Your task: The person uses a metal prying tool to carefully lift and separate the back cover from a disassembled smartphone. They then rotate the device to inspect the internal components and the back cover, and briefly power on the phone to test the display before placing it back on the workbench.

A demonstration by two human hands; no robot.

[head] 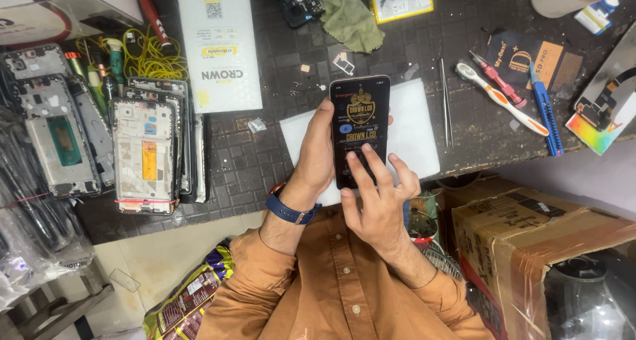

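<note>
A lit phone screen (360, 131), dark with a gold emblem, sits over the white pad at the bench's near edge. A long white package (216, 45) lies at the far edge. A black-and-orange card pack (530, 58) lies toward the right, by a rainbow-sheened screen panel (599, 118). A taped brown carton (530, 234) stands below the bench.

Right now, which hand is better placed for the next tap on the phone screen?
Right, probably: the right hand has its fingers on the smartphone screen, while the left hand is busy gripping its edge.
</note>
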